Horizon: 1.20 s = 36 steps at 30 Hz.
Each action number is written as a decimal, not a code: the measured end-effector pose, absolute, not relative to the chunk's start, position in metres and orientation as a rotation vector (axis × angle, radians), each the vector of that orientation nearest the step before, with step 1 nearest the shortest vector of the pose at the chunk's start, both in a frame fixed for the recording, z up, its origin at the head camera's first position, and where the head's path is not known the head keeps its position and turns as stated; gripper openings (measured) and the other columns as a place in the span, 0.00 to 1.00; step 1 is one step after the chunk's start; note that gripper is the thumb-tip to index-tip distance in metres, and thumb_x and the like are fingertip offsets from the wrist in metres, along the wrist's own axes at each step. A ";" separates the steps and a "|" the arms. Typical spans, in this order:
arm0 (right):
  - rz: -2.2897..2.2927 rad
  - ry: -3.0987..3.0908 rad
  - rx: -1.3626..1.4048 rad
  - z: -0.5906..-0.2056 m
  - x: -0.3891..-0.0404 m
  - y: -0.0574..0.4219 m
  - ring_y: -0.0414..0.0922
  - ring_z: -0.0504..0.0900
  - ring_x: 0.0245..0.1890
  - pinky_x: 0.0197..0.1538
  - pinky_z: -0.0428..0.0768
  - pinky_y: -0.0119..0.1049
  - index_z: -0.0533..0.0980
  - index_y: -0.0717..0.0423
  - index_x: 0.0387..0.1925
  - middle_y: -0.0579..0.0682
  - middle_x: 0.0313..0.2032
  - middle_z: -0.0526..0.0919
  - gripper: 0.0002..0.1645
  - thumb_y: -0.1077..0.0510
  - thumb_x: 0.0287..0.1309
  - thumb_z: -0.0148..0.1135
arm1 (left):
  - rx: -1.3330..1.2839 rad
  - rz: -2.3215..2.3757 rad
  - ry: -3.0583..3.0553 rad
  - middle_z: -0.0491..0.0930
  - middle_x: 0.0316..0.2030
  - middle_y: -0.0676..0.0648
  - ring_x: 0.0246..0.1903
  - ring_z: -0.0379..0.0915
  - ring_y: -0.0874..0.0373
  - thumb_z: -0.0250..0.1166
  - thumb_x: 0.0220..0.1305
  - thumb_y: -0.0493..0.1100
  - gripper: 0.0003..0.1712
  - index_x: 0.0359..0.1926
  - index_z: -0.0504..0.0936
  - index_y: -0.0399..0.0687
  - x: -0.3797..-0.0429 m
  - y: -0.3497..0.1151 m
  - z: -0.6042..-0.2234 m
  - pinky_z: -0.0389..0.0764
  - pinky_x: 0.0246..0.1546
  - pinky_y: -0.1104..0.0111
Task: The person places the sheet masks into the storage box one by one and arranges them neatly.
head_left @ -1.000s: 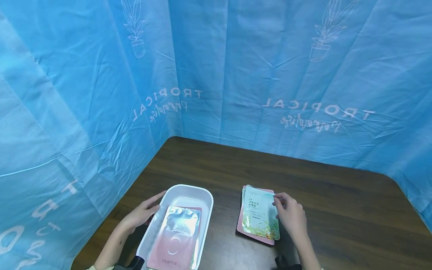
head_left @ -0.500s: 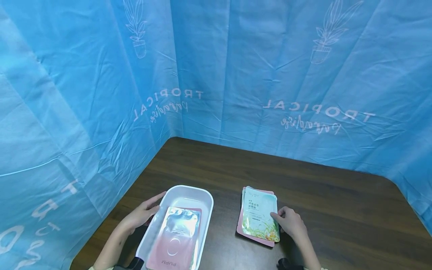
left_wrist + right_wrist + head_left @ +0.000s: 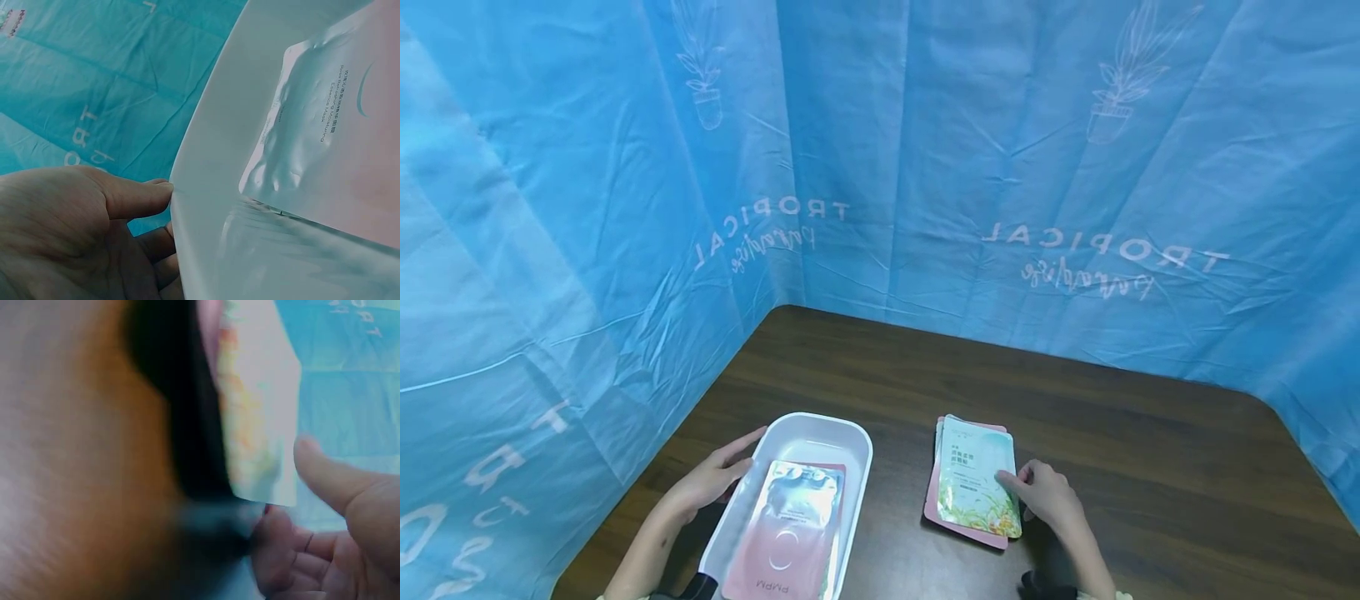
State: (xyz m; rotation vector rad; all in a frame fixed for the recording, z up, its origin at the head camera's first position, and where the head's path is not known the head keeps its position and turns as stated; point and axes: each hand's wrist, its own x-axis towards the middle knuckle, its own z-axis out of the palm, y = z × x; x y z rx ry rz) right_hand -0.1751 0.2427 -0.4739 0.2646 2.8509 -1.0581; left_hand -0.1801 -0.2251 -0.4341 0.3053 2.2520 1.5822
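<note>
A white tray [image 3: 803, 425] stands at the lower left, with a pink-and-silver face mask packet [image 3: 784, 533] lying face up in it. My left hand [image 3: 711, 479] rests at the tray's outer left side, thumb tip at the rim in the left wrist view; its lower fingers pass out of sight behind the wall. To the right is a small stack of packets, a green-and-white face mask packet [image 3: 973, 475] on top and pink ones [image 3: 931, 500] showing beneath. My right hand [image 3: 1048, 493] pinches the top packet's right edge, thumb over it and fingers curled at its side.
The dark wooden table [image 3: 895, 367] reaches back to a blue printed curtain [image 3: 925, 167], which also closes off the left side. Dark bare wood lies between the tray and the stack. A dark strap [image 3: 1045, 585] shows at my right wrist.
My right hand has moved down along the stack's right edge, from near its upper corner to its lower half. The left hand and the tray stay where they were.
</note>
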 end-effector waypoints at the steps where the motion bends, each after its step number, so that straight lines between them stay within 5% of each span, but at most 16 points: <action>1: -1.066 2.823 0.241 -0.477 -0.176 0.242 0.43 0.69 0.13 0.20 0.63 0.35 0.67 0.59 0.23 0.49 0.15 0.69 0.20 0.49 0.59 0.62 | 0.306 1.582 2.253 0.74 0.38 0.38 0.36 0.73 0.46 0.47 0.73 0.39 0.31 0.70 0.48 0.34 -0.180 -0.225 -0.434 0.76 0.35 0.51; 8: -1.344 2.754 0.158 -0.481 -0.179 0.240 0.43 0.68 0.10 0.18 0.62 0.33 0.66 0.57 0.19 0.47 0.10 0.65 0.17 0.60 0.60 0.60 | 0.296 1.590 2.253 0.75 0.42 0.37 0.37 0.74 0.45 0.47 0.72 0.40 0.31 0.70 0.49 0.35 -0.180 -0.225 -0.435 0.75 0.36 0.50; 18: -1.087 3.230 0.027 -0.418 -0.165 0.220 0.43 0.67 0.13 0.20 0.65 0.37 0.73 0.61 0.32 0.47 0.16 0.71 0.03 0.65 0.62 0.57 | 0.284 1.606 2.237 0.73 0.47 0.31 0.40 0.75 0.43 0.48 0.72 0.40 0.31 0.70 0.49 0.34 -0.181 -0.226 -0.436 0.75 0.36 0.49; 24: -1.574 3.000 -0.127 -0.392 -0.156 0.173 0.45 0.76 0.13 0.19 0.74 0.33 0.72 0.62 0.38 0.49 0.16 0.77 0.02 0.67 0.63 0.56 | 0.291 1.620 2.229 0.72 0.49 0.30 0.40 0.75 0.42 0.48 0.72 0.40 0.31 0.70 0.49 0.35 -0.181 -0.226 -0.438 0.76 0.36 0.50; 31: -1.992 2.314 -0.254 -0.419 -0.152 0.101 0.43 0.73 0.08 0.15 0.74 0.36 0.70 0.67 0.37 0.57 0.13 0.75 0.06 0.65 0.62 0.56 | 0.281 1.625 2.218 0.72 0.49 0.31 0.41 0.74 0.43 0.47 0.72 0.39 0.31 0.70 0.49 0.34 -0.181 -0.225 -0.436 0.75 0.36 0.50; 36: -1.859 2.272 -0.347 -0.445 -0.149 0.064 0.36 0.67 0.04 0.10 0.64 0.27 0.72 0.62 0.35 0.50 0.10 0.72 0.05 0.63 0.61 0.58 | 0.266 1.626 2.217 0.72 0.49 0.32 0.40 0.74 0.44 0.47 0.72 0.38 0.30 0.70 0.49 0.35 -0.180 -0.225 -0.435 0.75 0.36 0.50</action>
